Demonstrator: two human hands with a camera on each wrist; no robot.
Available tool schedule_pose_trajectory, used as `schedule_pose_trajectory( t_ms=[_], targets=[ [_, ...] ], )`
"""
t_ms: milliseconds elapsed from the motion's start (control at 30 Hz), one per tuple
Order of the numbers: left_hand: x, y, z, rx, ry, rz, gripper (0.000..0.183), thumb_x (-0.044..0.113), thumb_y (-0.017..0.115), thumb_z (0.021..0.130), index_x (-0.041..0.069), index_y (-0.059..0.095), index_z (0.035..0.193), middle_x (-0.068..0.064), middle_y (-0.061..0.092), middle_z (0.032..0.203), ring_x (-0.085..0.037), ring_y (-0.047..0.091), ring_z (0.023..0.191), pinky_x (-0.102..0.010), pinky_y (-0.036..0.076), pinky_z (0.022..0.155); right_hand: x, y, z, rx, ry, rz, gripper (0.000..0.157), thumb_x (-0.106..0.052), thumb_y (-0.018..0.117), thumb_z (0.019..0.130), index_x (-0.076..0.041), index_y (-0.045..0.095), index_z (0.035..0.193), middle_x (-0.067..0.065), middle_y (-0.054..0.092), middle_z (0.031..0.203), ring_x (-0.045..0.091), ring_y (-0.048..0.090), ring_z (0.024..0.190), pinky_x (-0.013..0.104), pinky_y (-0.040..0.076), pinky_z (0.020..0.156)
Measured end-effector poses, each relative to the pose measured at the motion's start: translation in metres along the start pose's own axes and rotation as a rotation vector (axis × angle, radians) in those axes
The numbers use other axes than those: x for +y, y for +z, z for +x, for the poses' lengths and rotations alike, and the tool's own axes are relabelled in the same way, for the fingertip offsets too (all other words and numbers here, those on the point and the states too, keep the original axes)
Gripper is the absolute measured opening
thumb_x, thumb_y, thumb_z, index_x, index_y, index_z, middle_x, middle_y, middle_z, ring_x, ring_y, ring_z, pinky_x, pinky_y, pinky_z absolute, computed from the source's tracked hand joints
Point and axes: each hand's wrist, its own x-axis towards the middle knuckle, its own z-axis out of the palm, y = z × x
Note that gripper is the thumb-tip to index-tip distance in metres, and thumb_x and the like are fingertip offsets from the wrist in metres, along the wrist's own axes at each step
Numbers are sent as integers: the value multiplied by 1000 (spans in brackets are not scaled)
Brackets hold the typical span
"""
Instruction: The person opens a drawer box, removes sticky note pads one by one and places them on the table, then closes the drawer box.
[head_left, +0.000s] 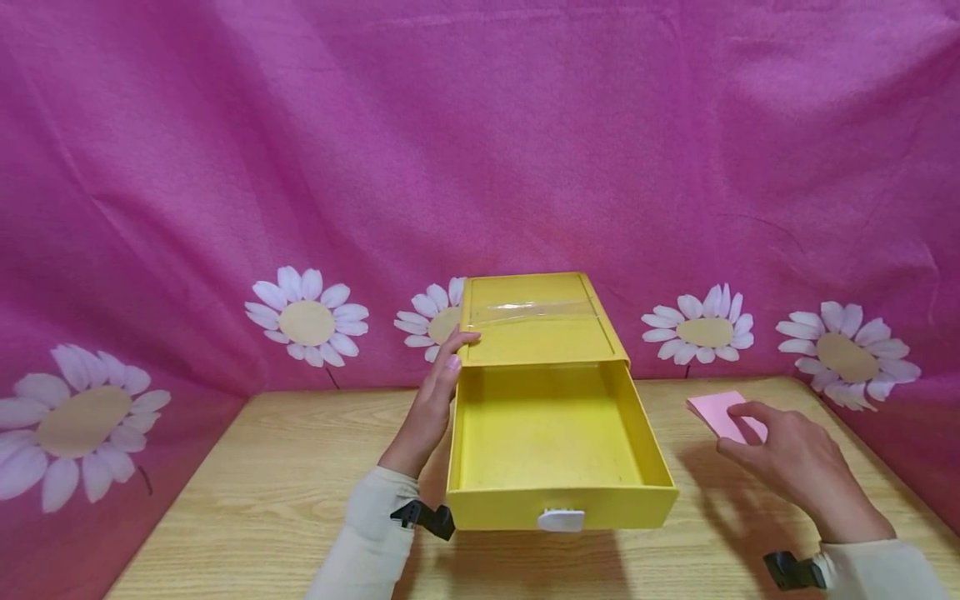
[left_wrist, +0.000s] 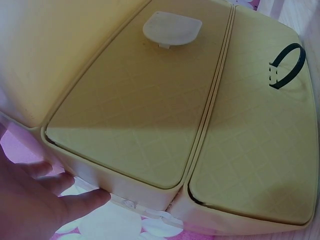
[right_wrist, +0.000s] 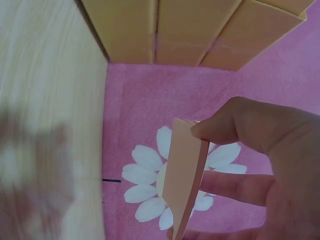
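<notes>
A yellow drawer unit (head_left: 532,346) stands mid-table, its top drawer (head_left: 495,508) pulled out toward me, with no contents showing. That drawer's front bears a white knob (head_left: 562,522). My left hand (head_left: 429,408) rests against the unit's left side, fingertips at the top edge; the left wrist view shows its fingers fairly straight. Over the table to the right, my right hand (head_left: 798,458) pinches a pad of pink sticky notes (head_left: 711,408) between thumb and fingers. In the right wrist view the pad (right_wrist: 182,175) is seen partly edge-on, slightly bent.
Lower drawers show in the left wrist view, one with a white knob (left_wrist: 172,29), another with a black loop handle (left_wrist: 295,65). Clear tape (head_left: 532,310) crosses the unit's top. A pink cloth (head_left: 480,150) with daisies hangs behind the wooden table (head_left: 277,483).
</notes>
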Motion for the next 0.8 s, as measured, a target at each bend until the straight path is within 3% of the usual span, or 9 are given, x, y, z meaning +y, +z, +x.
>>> schedule_pose_trajectory(
  t_ms=[167,400,567,800],
  targets=[
    [-1,0,0,2,-3,0,42,42,28,103,27,40,141,6,8,160,-19,12,144,-59,23,109,4,2,2,-41,36,-4,62,-40,75,78,4,59,119,35,60,101,34,55,73,43,41,60],
    [0,0,0,4,-7,1,42,42,28,103,28,40,141,6,8,160,-18,11,144,-59,23,109,10,6,5,-82,73,2,66,-42,75,78,6,58,120,30,61,92,33,52,71,42,41,60],
    [0,0,0,-4,7,-4,42,41,28,103,26,40,141,4,7,160,-17,10,144,-60,22,109,13,10,7,-127,107,-1,69,-44,75,78,8,56,120,37,57,108,43,55,82,53,44,70],
    [1,0,-1,-2,11,-1,42,40,28,104,25,40,141,5,8,160,-15,7,145,-62,20,109,18,15,8,-138,109,10,64,-41,74,80,7,57,119,25,62,91,38,55,79,52,43,69]
  ],
)
